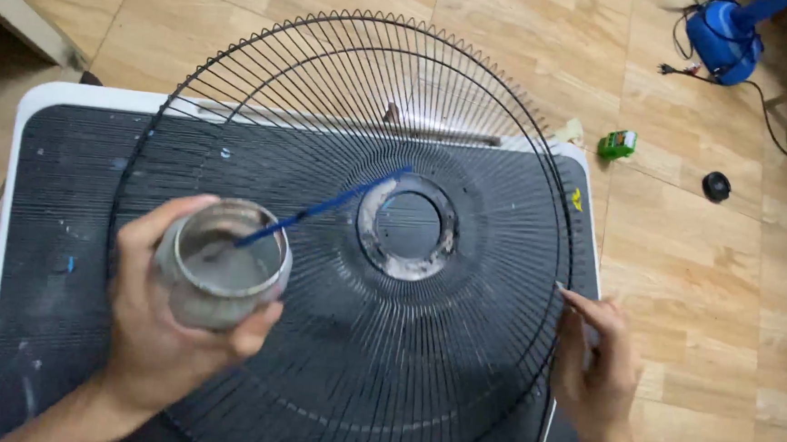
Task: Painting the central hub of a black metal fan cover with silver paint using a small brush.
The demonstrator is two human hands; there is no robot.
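1. Hands first: the left hand (pixel 164 325) is wrapped round a small grey-smeared round tin of silvery paint (pixel 223 261), lifted over the left part of the guard.
2. Out of that tin pokes a thin blue-handled brush (pixel 321 209), its handle slanting up and right towards the hub; the bristle end is sunk in the paint and can't be made out.
3. Centre stage, the large round black wire fan guard (pixel 347 91) lies flat on a dark ribbed bench with a white rim (pixel 32 103), its far edge hanging past the bench.
4. Its flat metal centre ring (pixel 409 225) shows patchy silver-grey, heaviest on the left and bottom; the spokes all round look bare black, so by my reckoning the coating has barely begun.
5. Over on the right, the right hand (pixel 596 356) pinches the guard's outer rim wire between the fingertips, steadying it.
6. Beyond, on the tan tiled floor (pixel 681 284): a small green box (pixel 617 144), a black round cap (pixel 716 186) and a blue fan motor housing (pixel 724 32).
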